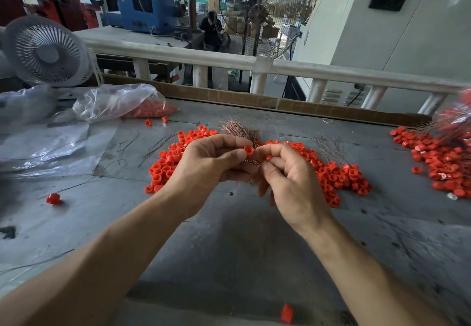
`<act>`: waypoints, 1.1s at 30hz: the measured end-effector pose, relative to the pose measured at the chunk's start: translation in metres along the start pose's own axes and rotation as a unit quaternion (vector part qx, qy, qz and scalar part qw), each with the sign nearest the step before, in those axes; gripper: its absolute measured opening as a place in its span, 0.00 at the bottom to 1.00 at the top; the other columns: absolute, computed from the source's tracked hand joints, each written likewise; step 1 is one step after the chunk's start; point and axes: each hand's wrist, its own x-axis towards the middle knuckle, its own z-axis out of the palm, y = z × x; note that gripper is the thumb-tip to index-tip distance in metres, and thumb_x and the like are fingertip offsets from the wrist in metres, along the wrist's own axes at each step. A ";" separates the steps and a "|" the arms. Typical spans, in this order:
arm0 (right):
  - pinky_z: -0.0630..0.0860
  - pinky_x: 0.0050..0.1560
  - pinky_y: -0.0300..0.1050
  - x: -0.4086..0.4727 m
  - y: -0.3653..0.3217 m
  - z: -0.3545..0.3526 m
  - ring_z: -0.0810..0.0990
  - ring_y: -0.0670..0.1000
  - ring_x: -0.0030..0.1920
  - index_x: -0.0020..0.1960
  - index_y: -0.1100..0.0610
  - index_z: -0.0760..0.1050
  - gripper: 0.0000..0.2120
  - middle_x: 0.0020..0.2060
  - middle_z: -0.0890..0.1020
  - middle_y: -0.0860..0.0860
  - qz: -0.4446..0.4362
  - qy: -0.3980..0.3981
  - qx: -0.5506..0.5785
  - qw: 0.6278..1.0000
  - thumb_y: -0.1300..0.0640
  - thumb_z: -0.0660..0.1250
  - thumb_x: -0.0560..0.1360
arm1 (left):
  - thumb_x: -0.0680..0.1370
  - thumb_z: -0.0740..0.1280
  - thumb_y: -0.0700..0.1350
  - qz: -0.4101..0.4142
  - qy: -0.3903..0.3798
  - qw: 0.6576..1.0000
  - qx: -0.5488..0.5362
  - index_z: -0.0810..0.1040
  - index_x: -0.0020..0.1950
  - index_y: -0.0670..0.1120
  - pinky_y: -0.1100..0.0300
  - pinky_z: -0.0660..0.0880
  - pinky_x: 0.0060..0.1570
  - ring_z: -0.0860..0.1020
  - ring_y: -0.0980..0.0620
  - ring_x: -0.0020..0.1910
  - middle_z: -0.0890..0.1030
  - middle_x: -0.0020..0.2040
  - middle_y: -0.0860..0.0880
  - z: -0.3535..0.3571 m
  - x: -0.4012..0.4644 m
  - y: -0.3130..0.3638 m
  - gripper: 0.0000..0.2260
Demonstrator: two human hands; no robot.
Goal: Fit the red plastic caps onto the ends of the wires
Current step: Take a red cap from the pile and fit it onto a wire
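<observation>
Over a grey desk (242, 249), the left hand (204, 165) grips a bundle of copper wires (239, 129) and pinches one red cap (248, 150) at its fingertips, open end toward the viewer. The right hand (288, 177) has its fingers curled, seemingly feeding a wire in. Loose caps (339, 175) lie heaped just beyond the fingers, within easy reach.

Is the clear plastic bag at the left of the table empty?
No. The clear plastic bag still has red caps showing through it near its open end on the table.
</observation>
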 end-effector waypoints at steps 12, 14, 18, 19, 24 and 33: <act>0.78 0.45 0.44 0.005 0.009 -0.008 0.84 0.43 0.46 0.55 0.45 0.80 0.10 0.43 0.86 0.41 0.008 -0.028 -0.077 0.997 0.59 0.66 0.79 | 0.73 0.70 0.39 0.011 -0.015 0.999 -0.040 0.80 0.56 0.37 0.56 0.83 0.45 0.87 0.43 0.46 0.86 0.47 0.37 0.000 0.000 0.001 0.12; 0.77 0.47 0.43 0.008 0.011 -0.013 0.84 0.42 0.46 0.53 0.46 0.81 0.10 0.43 0.86 0.41 0.015 -0.014 -0.089 0.996 0.61 0.67 0.79 | 0.73 0.71 0.40 0.015 -0.007 0.999 -0.038 0.81 0.55 0.39 0.56 0.83 0.46 0.86 0.43 0.47 0.86 0.48 0.37 -0.001 0.001 0.000 0.12; 0.77 0.49 0.40 0.014 0.012 -0.030 0.84 0.41 0.44 0.49 0.46 0.82 0.12 0.41 0.86 0.40 0.019 0.045 -0.149 0.988 0.61 0.67 0.76 | 0.73 0.72 0.41 0.020 -0.005 0.999 -0.040 0.82 0.54 0.40 0.55 0.83 0.47 0.86 0.40 0.49 0.86 0.50 0.36 -0.002 0.002 -0.001 0.11; 0.77 0.47 0.38 0.016 0.014 -0.036 0.83 0.40 0.43 0.46 0.44 0.82 0.10 0.39 0.85 0.38 0.022 0.065 -0.192 0.979 0.60 0.68 0.76 | 0.73 0.72 0.41 0.021 -0.007 0.999 -0.042 0.82 0.54 0.40 0.55 0.83 0.47 0.86 0.40 0.49 0.86 0.50 0.36 -0.002 0.002 -0.001 0.11; 0.74 0.36 0.39 0.022 0.024 -0.059 0.79 0.41 0.34 0.35 0.43 0.78 0.12 0.30 0.80 0.38 0.085 0.120 -0.362 0.920 0.55 0.74 0.74 | 0.73 0.72 0.41 0.020 -0.011 0.999 -0.044 0.83 0.54 0.42 0.56 0.82 0.47 0.86 0.40 0.50 0.86 0.50 0.37 -0.003 0.002 -0.001 0.10; 0.69 0.31 0.39 0.022 0.024 -0.059 0.78 0.41 0.29 0.35 0.44 0.80 0.09 0.26 0.80 0.41 0.116 0.074 -0.423 0.896 0.48 0.78 0.70 | 0.73 0.72 0.41 0.016 -0.015 0.999 -0.037 0.83 0.54 0.41 0.55 0.83 0.47 0.86 0.40 0.49 0.86 0.50 0.37 -0.004 0.002 -0.003 0.11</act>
